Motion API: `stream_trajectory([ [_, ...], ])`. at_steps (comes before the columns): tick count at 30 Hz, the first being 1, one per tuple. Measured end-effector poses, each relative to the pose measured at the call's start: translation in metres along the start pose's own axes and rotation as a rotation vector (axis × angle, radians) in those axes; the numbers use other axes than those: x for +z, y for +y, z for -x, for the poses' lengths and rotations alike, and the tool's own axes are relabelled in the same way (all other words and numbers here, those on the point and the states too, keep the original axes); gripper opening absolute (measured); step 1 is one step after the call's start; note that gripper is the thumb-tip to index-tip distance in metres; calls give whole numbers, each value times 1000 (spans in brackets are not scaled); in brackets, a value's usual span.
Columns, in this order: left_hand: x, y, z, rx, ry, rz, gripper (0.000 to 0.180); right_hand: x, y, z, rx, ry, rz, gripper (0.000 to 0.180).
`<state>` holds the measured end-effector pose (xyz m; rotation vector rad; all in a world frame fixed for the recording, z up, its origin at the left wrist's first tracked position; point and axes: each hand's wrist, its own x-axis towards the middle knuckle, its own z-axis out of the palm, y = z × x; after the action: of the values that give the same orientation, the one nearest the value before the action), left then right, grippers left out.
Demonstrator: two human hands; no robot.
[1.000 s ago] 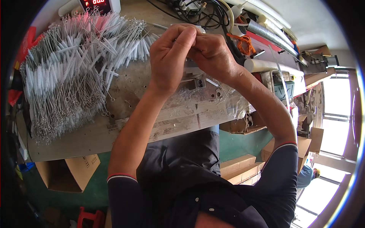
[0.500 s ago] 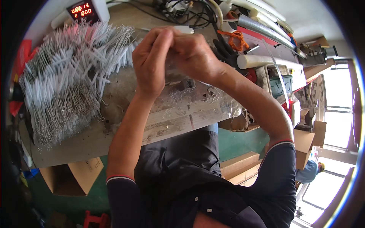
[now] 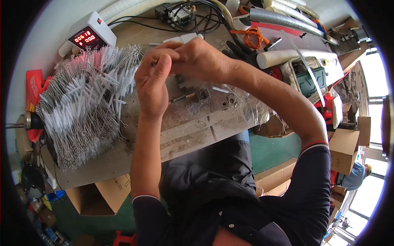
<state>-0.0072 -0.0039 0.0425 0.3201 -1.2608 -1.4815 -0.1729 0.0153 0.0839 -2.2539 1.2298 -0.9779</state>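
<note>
My left hand (image 3: 152,84) is raised over the bench with its fingers curled and its thumb pressed upward. My right hand (image 3: 202,59) meets it from the right, fingers closed and touching the left fingers. Whatever the two hands hold is hidden by the fingers. To their left lies a big heap of small wire-handled brushes (image 3: 82,110) with white bristles and looped ends. A single loose brush (image 3: 221,89) lies on the worn bench (image 3: 180,139), below my right wrist. Close to it is a small metal block (image 3: 202,95) on the bench top.
A white counter box with a red display (image 3: 91,35) stands behind the heap. Black cables and a valve unit (image 3: 176,16) lie at the back. Pale tubes (image 3: 295,57), an orange cord (image 3: 252,37) and a green case (image 3: 310,82) sit right. An open carton (image 3: 98,199) stands below the bench.
The view has shifted, so the scene sits lower and farther right. My hands stay together; the left thumb now stands farther from the right hand.
</note>
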Motion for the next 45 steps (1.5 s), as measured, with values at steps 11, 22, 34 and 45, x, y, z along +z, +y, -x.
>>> stream_trajectory([
  [11, -17, -17, -9, -77, -48, 73, 20, 20, 13, 7, -59, 48, -176, 15],
  [22, -23, -29, -7, 114, -128, -46, 21, 34, 27, 4, -241, 99, -83, 12],
  [34, -12, -16, 0, -34, 2, 99, 15, 39, 20, 6, -86, 79, 178, 10],
  [45, 3, 33, -10, -22, -23, -304, 34, -62, -34, 35, 341, 318, -172, 27],
])
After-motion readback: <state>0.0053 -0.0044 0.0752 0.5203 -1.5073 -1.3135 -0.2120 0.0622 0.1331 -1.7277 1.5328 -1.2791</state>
